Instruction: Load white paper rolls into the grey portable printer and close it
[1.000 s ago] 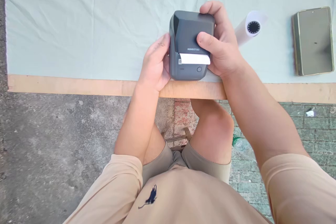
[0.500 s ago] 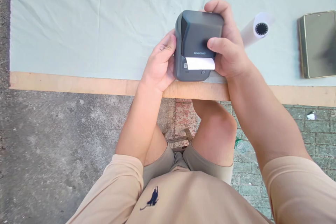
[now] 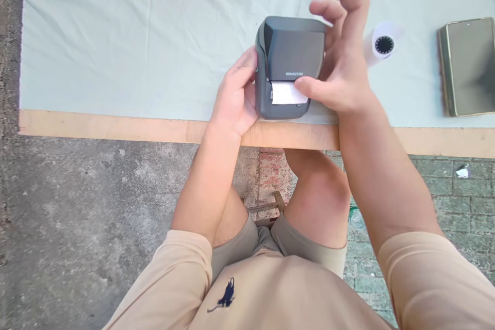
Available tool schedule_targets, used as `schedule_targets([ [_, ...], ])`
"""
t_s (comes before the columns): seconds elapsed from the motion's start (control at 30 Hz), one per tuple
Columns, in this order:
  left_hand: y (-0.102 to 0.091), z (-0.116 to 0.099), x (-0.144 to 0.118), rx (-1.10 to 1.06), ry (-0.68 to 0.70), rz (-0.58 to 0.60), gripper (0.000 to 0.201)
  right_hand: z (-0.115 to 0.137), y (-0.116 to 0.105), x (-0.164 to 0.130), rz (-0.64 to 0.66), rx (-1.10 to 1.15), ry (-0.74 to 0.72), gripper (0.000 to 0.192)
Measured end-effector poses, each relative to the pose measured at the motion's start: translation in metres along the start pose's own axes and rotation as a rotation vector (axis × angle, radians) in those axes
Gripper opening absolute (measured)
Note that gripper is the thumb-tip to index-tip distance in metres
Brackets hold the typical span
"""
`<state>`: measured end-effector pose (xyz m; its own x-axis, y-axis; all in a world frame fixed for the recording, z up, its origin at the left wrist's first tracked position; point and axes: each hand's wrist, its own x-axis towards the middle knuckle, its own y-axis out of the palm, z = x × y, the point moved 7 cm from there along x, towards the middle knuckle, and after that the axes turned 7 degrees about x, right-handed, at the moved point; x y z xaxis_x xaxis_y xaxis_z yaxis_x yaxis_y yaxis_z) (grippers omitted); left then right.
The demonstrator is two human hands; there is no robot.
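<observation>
Lifted off the printer's lid since half a second ago: right hand (image 3: pixel 342 69), fingers now spread and raised, thumb alone laid across the white label strip (image 3: pixel 285 93) at the front slot. Gripped nothing; opened wide, with blur at the fingertips.

Kept in place: left hand (image 3: pixel 235 95), curled against the left flank of the dark grey label printer (image 3: pixel 289 64), thumb and fingers pressed to its side wall, steadying it rather than enclosing it.

Nearest the body: knees, beige shirt and shorts, below the bare wooden edge of the desk (image 3: pixel 116 126). Stood just past that edge, between the two hands: the printer, upright, lid shut, slot and strip facing back toward the wearer. Ran left to right across the slot: the strip's long axis, directly under the right thumb and just right of the left hand's fingers. Nearer to the strip: the right hand, touching it; touched only the casing: the left.

Farther out, beyond and right of the right hand: a white paper roll (image 3: pixel 382 44) lying on its side, core end turned toward the camera, partly hidden behind the raised fingers. Well apart to the right again: a phone (image 3: pixel 467 64) lying flat, screen up. Spread under everything: a pale, creased cloth (image 3: pixel 135 36) over the desk.
</observation>
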<state>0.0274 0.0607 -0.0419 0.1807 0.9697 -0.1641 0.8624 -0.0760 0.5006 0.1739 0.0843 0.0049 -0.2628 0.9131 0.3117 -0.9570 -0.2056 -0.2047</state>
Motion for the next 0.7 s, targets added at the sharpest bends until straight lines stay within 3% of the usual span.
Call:
schedule_targets([
  [0.1,0.007,-0.004,-0.002,-0.001,0.016,0.034,0.031,0.015,-0.011,-0.002,-0.272,-0.087,-0.261,0.050],
  [0.17,0.012,-0.005,-0.003,0.021,0.028,0.077,0.020,0.015,-0.019,-0.002,-0.439,-0.084,-0.234,0.043],
  [0.23,0.013,-0.005,-0.002,0.028,0.036,0.094,0.018,0.014,-0.020,0.003,-0.489,-0.038,-0.143,0.044],
  [0.33,0.011,-0.002,0.000,0.003,0.038,0.102,0.019,0.017,-0.014,0.011,-0.370,0.037,-0.042,0.025],
  [0.43,0.009,0.001,0.001,-0.014,0.019,0.108,0.020,0.030,-0.009,0.014,-0.210,-0.110,-0.058,0.008],
  [0.57,0.011,-0.002,0.000,-0.039,0.032,0.113,0.019,0.045,0.001,0.019,0.086,-0.492,-0.084,0.011],
  [0.7,0.010,-0.001,-0.001,-0.025,0.009,0.060,0.020,0.040,0.018,0.029,0.428,-0.889,0.107,0.033],
])
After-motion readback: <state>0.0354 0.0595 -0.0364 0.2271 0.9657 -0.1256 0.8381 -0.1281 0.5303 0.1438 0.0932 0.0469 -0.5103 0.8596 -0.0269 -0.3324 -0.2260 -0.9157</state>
